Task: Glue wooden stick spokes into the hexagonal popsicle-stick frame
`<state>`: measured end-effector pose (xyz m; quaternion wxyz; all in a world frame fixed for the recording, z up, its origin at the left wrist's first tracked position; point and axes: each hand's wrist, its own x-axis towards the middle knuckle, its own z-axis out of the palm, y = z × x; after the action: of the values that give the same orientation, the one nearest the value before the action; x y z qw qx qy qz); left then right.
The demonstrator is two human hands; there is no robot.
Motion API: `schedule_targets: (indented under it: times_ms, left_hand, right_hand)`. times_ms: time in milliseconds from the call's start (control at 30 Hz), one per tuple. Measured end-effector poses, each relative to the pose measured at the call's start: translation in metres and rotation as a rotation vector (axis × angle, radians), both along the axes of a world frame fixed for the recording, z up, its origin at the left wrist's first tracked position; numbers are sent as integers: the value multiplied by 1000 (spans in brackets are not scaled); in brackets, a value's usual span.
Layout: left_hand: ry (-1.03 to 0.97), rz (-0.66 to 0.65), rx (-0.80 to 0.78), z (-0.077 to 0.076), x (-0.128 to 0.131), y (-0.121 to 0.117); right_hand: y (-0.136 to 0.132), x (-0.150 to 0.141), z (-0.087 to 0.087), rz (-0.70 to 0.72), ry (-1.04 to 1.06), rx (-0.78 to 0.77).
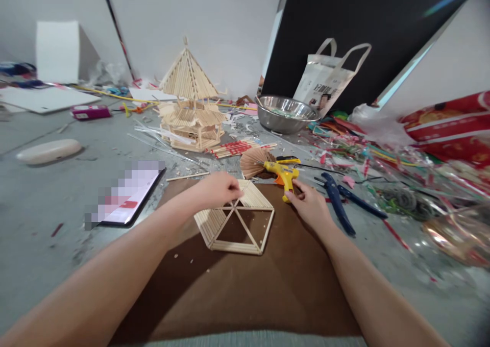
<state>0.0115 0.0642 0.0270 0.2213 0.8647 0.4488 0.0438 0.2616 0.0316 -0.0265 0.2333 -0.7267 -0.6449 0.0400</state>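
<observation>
A six-sided wooden-stick frame lies on a brown sheet in front of me. Some of its triangular sections are filled with rows of sticks, while others are open between the spokes. My left hand is over the far side of the frame, near its centre, with fingers pinched together; what they hold, if anything, I cannot make out. To the right, my right hand has its fingers at the handle of a yellow glue gun. The gun's nozzle points left, towards a brown pleated fan-shaped piece.
Behind stands a wooden-stick pavilion model, with red-wrapped sticks before it. A phone lies left. Blue-handled pliers, a metal bowl, a white bag and tangled scraps are on the right.
</observation>
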Motion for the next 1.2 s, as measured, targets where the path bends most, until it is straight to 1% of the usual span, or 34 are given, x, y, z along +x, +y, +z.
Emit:
schedule_targets:
  times_ms: [33,100,133,200,333,433,567,667,733,800,833,867,900,933,1000,1033,1067,1133,1200]
  left_hand:
    - [43,101,89,2,-5,5]
    - [167,330,210,1,-18,14]
    - [229,405,243,-2,-25,19]
    - [319,487,261,-10,-37,28]
    - [405,509,235,-27,-53,39]
    - [396,489,247,-33,-56,42]
    - [387,456,244,-37,-57,43]
    - [347,433,279,-39,-60,45]
    - [318,462,310,-37,-58,45]
    - [270,485,320,-30,-52,42]
    - [221,463,304,-24,-47,39]
    - [162,407,283,-18,-41,35]
    - [110,339,241,-12,-33,29]
    - [66,240,183,-7,-25,23]
    - [-15,8,30,1,-10,9]
    - [-37,-86,-47,3,-3,1]
    - [-45,-146,-106,4,3,-5]
    - [-43,-208,-183,2,11,-15]
    - [-47,-231,-235,-1,16,-22]
  right_hand:
    - [0,1,1,-8,3,9]
    - [-1,3,4,-22,11,40]
    - [-1,4,6,-33,16,57]
    - [-1,7,9,-57,14,85]
    - [-2,12,13,-73,-15,112]
    - [-2,12,13,-70,-20,95]
    - [-3,10,12,-50,-10,89]
    - [-4,10,12,-44,-2,104]
    - [-4,9,12,-40,12,114]
    - [-5,8,13,-29,38,135]
    - [-5,7,13,-12,58,145]
    - [-6,5,13,12,88,153]
    - [-7,3,13,48,136,146]
    - [-8,0,14,96,207,120]
    - [-12,-7,15,208,408,18]
    - [-15,-11,16,260,516,-53]
    - [-18,-15,17,303,611,-129]
    - [-23,-22,19,356,725,-286]
    - [-28,-28,22,395,757,-420]
